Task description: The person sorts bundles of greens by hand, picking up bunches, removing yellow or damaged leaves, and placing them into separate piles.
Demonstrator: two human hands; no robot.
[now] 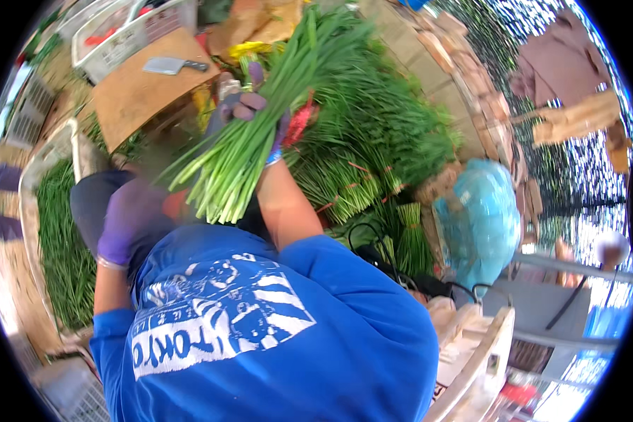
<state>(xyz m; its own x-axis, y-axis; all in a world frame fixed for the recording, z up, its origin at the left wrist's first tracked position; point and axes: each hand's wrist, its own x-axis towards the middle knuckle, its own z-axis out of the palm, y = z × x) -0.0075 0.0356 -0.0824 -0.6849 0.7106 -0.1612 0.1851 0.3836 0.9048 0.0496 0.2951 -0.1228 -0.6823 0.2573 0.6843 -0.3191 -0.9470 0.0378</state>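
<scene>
My right hand [245, 104], in a purple-grey glove, is wrapped round a large bunch of chives [218, 169]. The pale cut ends point down toward my lap, and the long green leaves reach up and away. Behind the bunch, part of the hand is hidden. Gloved in purple, my left hand [130, 214] is low over my left thigh, smeared by motion. Its fingers cannot be made out. Something orange-red [176, 204] shows between that hand and the stalk ends.
Tied chive bundles [344, 190] lie heaped at the right. A cleaver [165, 65] rests on a brown board [130, 98] ahead. A white crate [28, 183] of greens stands at the left. On the right are a blue plastic bag [482, 218] and a brick edging [482, 91].
</scene>
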